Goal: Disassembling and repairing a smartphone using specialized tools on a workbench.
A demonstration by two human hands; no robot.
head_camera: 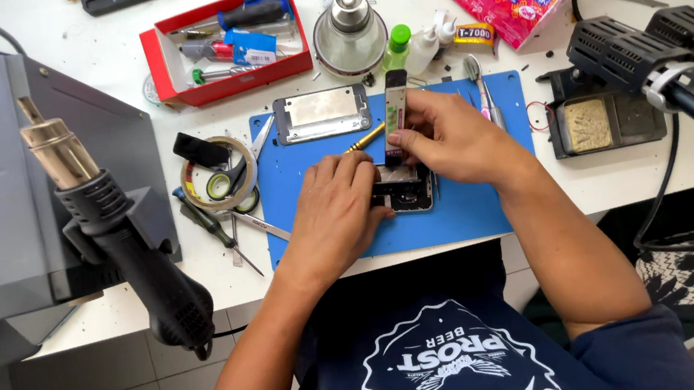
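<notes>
Both hands work over a blue mat (469, 208): the left hand (334, 218) lies palm down with its fingers curled onto an opened phone (405, 189), pressing it to the mat, while the right hand (444, 137) pinches a narrow dark strip-shaped part (395, 100), standing it upright just above the phone. Beyond the left hand's fingertips rests a metal phone frame (321, 113), with a brass-coloured tool (365, 139) between; left of that hand lie scissors (235, 177) across a tape roll (217, 183).
</notes>
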